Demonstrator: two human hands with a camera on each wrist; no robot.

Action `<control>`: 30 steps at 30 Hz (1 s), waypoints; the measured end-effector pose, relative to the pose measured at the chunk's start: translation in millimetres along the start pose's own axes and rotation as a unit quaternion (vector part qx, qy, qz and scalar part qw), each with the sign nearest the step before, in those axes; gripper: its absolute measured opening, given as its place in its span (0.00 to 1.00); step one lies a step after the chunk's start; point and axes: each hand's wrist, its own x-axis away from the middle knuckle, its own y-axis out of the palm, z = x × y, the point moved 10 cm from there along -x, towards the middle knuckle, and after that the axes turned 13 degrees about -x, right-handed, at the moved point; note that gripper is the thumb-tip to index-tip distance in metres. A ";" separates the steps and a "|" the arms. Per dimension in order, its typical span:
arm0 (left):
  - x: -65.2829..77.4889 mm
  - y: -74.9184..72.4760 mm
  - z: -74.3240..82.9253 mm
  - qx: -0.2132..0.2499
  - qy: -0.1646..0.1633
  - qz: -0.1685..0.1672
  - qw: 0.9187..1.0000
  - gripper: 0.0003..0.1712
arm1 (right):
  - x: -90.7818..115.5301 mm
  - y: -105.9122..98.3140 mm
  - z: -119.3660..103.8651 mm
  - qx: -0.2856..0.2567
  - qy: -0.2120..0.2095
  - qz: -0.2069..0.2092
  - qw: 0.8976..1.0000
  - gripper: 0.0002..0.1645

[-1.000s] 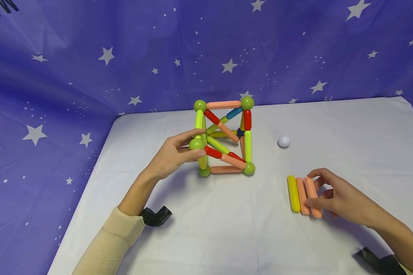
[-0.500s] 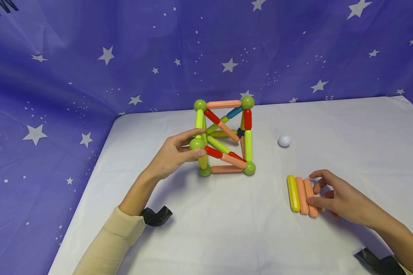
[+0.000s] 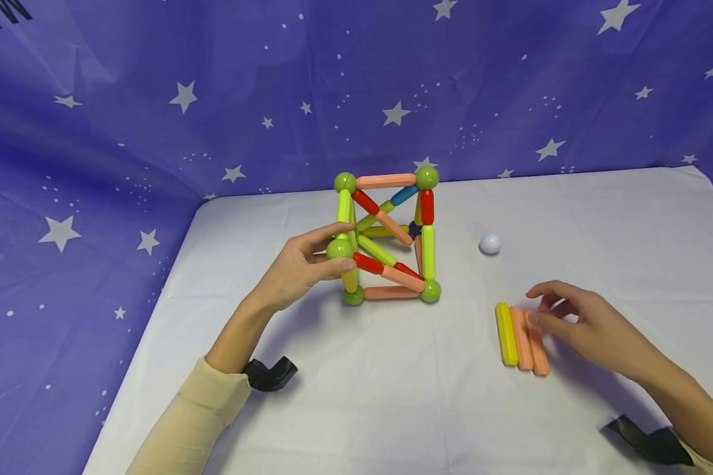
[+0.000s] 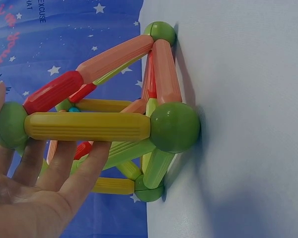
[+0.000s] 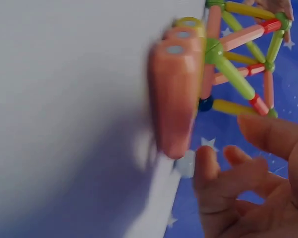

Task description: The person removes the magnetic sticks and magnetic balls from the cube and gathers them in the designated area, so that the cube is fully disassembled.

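Note:
A cube-like frame [image 3: 386,180] of magnetic rods and balls, with diagonal rods across it, stands on the table in the head view. My left hand [image 3: 294,270] pinches the green ball [image 3: 340,249] at its near upper left corner. In the left wrist view, fingers reach behind a yellow rod [image 4: 89,126] below that ball. To the right, a yellow rod [image 3: 507,335] and two salmon rods [image 3: 537,353] lie side by side. Over their far ends hovers my right hand [image 3: 600,330], fingers loosely bent around nothing. The right wrist view shows its fingers apart from the salmon rods.
A white ball [image 3: 490,243] sits on the white-covered table [image 3: 392,396] behind the loose rods. Purple star-printed cloth [image 3: 333,79] hangs along the back and left. Black straps [image 3: 270,374] are worn on both wrists.
The right hand pushed the outer salmon rod left against its neighbour, then let go and moved up and away toward the rods' far ends. The left hand and the frame have stayed in place.

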 end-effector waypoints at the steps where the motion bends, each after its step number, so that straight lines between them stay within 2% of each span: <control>1: 0.3 -0.7 -0.2 -0.001 -0.001 0.001 1.000 0.33 | -4.6 -0.9 -8.6 0.002 -0.022 0.011 1.000 0.18; 3: 0.9 -2.0 -0.3 -0.003 -0.001 0.002 1.000 0.33 | -15.4 0.1 -26.5 -0.005 -0.051 0.026 0.998 0.16; 6: 1.3 -2.8 -0.6 -0.001 -0.003 0.004 1.000 0.32 | -37.6 4.9 -52.2 -0.027 -0.073 0.038 0.996 0.16; 10: 0.7 -1.4 -1.5 0.007 -0.006 0.004 1.000 0.32 | -72.4 12.9 -81.0 -0.054 -0.083 0.044 0.994 0.18; 13: 0.2 -0.3 -1.5 0.011 -0.006 0.004 1.000 0.31 | -97.8 19.6 -94.6 -0.063 -0.078 0.037 0.994 0.20; 17: -0.9 1.7 -1.2 0.010 -0.004 0.003 1.000 0.32 | -125.8 27.4 -98.8 -0.056 -0.068 0.024 0.996 0.22; 20: -1.2 2.7 -1.3 0.009 -0.005 0.001 1.000 0.32 | -139.4 33.0 -98.1 -0.063 -0.074 0.015 0.995 0.23; 25: -1.3 2.6 -1.2 0.010 -0.004 0.001 1.000 0.33 | -150.0 39.9 -98.2 -0.087 -0.094 0.010 0.992 0.23; 30: -0.2 1.1 -1.8 0.008 -0.009 0.003 1.000 0.32 | -155.8 45.6 -96.6 -0.083 -0.087 0.002 0.993 0.24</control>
